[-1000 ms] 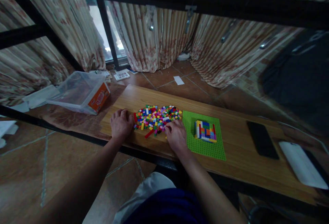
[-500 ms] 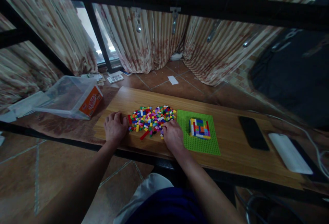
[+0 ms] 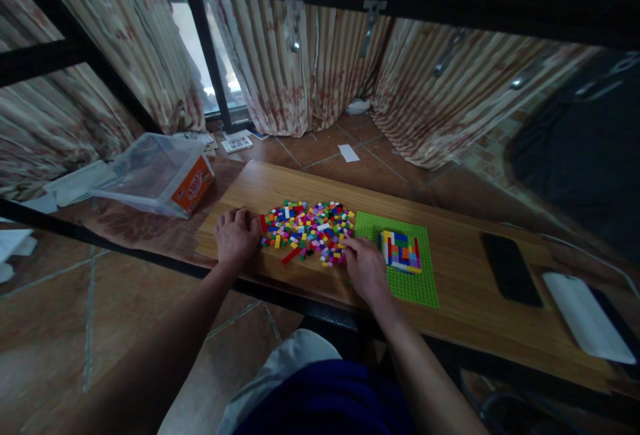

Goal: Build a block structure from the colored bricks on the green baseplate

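"Bricks (image 3: pixel 304 225), the loose ones: where do they lie?"

"Heaped on the bench (image 3: pixel 459 282), between the left hand (image 3: pixel 236 235) and the right hand (image 3: pixel 367 268). The model (image 3: pixel 404 253) sits on the green plate (image 3: pixel 413 290), just right of the heap."

"What is each hand holding?"

"The left rests at the heap's left end, fingers curled; I can't tell whether anything is under them. The right has thumb and forefinger drawn close at the heap's right edge. Whether a brick is between them, I can't make out."

"How would they handle?"

"Light, I'd judge: hard, stiff plastic, likely to slip from a loose pinch, hardly fragile. Hold one by two opposite sides, fingertips only, leaving top and underside free. The model I'd grip low, by its outer walls, since upper pieces could pop off."

"And which way do they point?"

"Every way, in the heap. The red bar (image 3: pixel 291 256) at its near edge has a clear long axis, slanting from near left to far right. The model looks close to square, its sides roughly in line with the plate's edges."
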Demonstrator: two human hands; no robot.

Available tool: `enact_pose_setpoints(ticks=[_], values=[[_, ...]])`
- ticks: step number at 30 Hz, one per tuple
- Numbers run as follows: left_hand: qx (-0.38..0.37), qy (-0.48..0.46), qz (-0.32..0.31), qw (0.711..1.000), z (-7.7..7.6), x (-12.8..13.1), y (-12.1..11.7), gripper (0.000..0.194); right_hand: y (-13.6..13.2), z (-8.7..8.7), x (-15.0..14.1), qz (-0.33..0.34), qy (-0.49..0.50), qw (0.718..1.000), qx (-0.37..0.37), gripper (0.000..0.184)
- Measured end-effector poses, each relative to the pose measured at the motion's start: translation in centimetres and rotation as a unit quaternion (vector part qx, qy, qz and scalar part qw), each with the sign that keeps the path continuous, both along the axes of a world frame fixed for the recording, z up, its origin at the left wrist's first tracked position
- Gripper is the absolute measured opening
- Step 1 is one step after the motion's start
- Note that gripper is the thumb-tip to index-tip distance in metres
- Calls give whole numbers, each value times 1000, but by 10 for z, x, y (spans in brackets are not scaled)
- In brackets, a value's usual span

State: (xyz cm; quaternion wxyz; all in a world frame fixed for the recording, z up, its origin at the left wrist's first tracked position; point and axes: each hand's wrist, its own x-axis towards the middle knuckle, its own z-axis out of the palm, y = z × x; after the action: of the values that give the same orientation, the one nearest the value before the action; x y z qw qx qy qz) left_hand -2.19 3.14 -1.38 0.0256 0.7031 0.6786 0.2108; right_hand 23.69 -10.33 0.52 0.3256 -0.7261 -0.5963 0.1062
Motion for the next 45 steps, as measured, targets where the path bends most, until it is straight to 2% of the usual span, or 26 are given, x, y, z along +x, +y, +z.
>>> enact_pose_setpoints(ticks=[2, 6, 13, 16, 23, 28, 37, 45], values=[[-2, 1, 0, 1000, 1, 0, 0, 45, -1, -1, -2, 26, -12, 1000, -9, 30], [0, 2, -4, 1000, 1, 0, -1, 44, 6, -2, -4, 28, -35, 999, -27, 29], [1, 3, -3, 1000, 0, 0, -1, 44, 35, 9, 9, 147, -120, 976, -108, 28], [1, 6, -1, 1000, -2, 0, 0, 44, 43, 16, 11, 170, -151, 964, -138, 23], [5, 4, -2, 1000, -4, -1, 1, 43, 41, 20, 0, 130, -147, 970, -146, 14], [-4, 0, 1, 1000, -2, 0, 0, 42, 37, 17, -4, 128, -148, 971, -140, 14], [-9, 0, -2, 1000, 0, 0, 0, 42, 40, 21, -13, 122, -163, 965, -163, 8], [-4, 2, 1, 1000, 0, 0, -1, 42, 38, 24, -18, 132, -198, 957, -165, 11]])
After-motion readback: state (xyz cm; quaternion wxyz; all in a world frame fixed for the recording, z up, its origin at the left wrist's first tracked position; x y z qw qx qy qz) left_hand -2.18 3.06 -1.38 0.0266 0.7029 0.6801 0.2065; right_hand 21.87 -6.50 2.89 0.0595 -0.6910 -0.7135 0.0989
